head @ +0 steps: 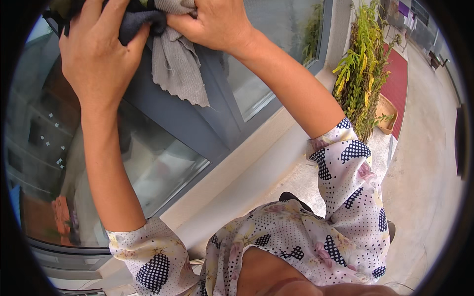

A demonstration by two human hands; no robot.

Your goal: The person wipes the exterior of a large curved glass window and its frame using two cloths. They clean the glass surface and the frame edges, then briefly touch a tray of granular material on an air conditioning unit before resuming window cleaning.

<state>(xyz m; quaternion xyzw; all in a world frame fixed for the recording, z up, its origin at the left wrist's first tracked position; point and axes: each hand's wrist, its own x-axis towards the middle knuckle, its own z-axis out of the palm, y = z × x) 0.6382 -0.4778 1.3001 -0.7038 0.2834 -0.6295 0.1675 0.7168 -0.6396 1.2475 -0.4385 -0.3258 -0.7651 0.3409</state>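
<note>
At the top left, my left hand (102,59) grips a dark cloth (143,24), its thumb against the folded edge. Beside it my right hand (222,26) holds a bunched grey ribbed cloth (177,68) with a frayed lower edge hanging down. The two cloths touch between my hands. Behind them runs the dark grey window frame (166,100), with one glass pane (163,162) to the left and another glass pane (259,70) to the right. The fingertips of both hands are cut off by the picture's top edge.
A pale ledge (237,162) runs below the window. On the right stands a bundle of leafy plants (361,77), next to a tan tray (387,114) and a red mat (398,88). Concrete floor (422,166) stretches along the right side.
</note>
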